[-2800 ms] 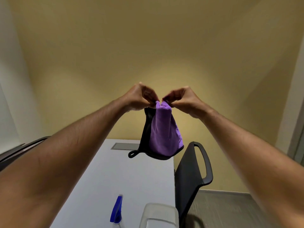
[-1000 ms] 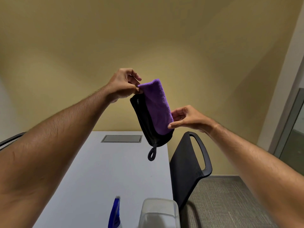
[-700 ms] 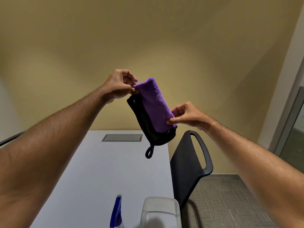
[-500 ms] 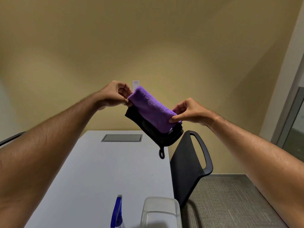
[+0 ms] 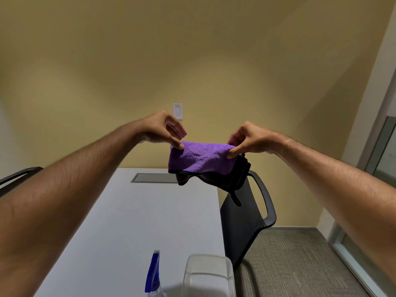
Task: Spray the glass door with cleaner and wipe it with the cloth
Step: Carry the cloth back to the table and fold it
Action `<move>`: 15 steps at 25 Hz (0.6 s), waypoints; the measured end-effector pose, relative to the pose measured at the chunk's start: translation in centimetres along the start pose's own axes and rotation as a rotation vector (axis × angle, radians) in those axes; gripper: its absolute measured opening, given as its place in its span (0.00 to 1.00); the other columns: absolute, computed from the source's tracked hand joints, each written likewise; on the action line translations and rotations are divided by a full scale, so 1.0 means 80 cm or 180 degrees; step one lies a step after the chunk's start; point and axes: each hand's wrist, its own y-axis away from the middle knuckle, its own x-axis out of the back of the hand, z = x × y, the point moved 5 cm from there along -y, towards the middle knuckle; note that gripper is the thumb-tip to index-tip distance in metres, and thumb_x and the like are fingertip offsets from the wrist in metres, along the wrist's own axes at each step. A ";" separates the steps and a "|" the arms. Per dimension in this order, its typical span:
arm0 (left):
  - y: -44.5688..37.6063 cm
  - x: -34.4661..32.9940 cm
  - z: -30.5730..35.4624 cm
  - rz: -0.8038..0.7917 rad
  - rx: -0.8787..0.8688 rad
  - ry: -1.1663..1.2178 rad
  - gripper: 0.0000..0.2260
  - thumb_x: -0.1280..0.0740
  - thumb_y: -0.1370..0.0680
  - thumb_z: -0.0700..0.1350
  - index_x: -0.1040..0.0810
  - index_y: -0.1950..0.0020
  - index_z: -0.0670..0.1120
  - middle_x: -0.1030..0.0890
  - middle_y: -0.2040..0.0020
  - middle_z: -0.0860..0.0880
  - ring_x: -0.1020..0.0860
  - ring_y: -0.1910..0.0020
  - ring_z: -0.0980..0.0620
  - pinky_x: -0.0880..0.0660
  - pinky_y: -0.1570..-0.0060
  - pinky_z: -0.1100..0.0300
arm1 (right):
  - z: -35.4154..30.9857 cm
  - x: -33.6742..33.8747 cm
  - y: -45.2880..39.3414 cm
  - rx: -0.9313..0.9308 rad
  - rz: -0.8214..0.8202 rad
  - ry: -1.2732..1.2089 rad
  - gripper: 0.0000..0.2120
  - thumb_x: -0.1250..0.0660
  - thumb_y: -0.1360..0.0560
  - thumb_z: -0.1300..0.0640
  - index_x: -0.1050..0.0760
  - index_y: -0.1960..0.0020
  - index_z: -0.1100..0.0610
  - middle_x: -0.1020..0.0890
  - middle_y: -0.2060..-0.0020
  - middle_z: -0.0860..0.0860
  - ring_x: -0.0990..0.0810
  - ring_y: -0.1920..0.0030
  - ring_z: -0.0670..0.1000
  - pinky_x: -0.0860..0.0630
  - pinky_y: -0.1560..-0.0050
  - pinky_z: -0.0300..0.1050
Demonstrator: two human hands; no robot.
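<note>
A folded cloth (image 5: 201, 160), purple on top with a black underside and a black hanging loop, is held level in the air above the far end of the table. My left hand (image 5: 162, 130) pinches its left corner and my right hand (image 5: 248, 139) pinches its right corner. The blue head of a spray bottle (image 5: 152, 275) stands on the table at the bottom edge of the view, below both hands. A strip of the glass door (image 5: 383, 155) shows at the far right.
A white table (image 5: 132, 221) with a grey cable hatch (image 5: 154, 178) lies ahead. A clear plastic container (image 5: 206, 275) stands beside the spray bottle. A black chair (image 5: 244, 219) stands right of the table, another chair's arm at the left. Grey carpet covers the floor at right.
The cloth hung down from both hands pinched together; my right hand took its lower end and lifted it, so the cloth now spans level between my two hands.
</note>
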 end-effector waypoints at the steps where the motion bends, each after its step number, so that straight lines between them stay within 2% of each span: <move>1: 0.000 -0.004 0.001 -0.0065 0.0008 -0.0045 0.20 0.20 0.35 0.39 0.18 0.44 0.42 0.16 0.51 0.50 0.18 0.51 0.55 0.23 0.47 0.63 | -0.001 0.001 0.001 -0.0001 0.0003 0.0006 0.08 0.21 0.34 0.63 0.15 0.56 0.60 0.14 0.63 0.56 0.20 0.66 0.46 0.23 0.64 0.40; 7: -0.003 -0.012 0.011 -0.0130 -0.0075 -0.0351 0.11 0.21 0.34 0.38 0.15 0.53 0.41 0.14 0.57 0.44 0.18 0.60 0.52 0.20 0.54 0.58 | -0.002 0.004 0.005 -0.0018 -0.0006 0.0010 0.08 0.21 0.34 0.62 0.15 0.56 0.60 0.14 0.63 0.55 0.20 0.66 0.46 0.23 0.65 0.40; 11: -0.003 -0.010 0.013 0.0005 -0.0092 -0.0341 0.10 0.20 0.35 0.38 0.15 0.56 0.41 0.14 0.60 0.43 0.18 0.62 0.52 0.21 0.58 0.59 | 0.004 0.002 0.006 -0.0038 -0.0021 0.0017 0.07 0.22 0.34 0.62 0.15 0.56 0.59 0.14 0.64 0.54 0.19 0.66 0.47 0.23 0.63 0.42; 15: -0.003 -0.006 0.020 0.0139 -0.0174 -0.0233 0.09 0.20 0.35 0.39 0.14 0.57 0.42 0.14 0.60 0.43 0.18 0.62 0.51 0.21 0.57 0.56 | 0.016 -0.004 0.008 -0.0064 -0.0096 0.0056 0.08 0.23 0.33 0.61 0.15 0.54 0.59 0.14 0.61 0.55 0.18 0.64 0.47 0.21 0.58 0.45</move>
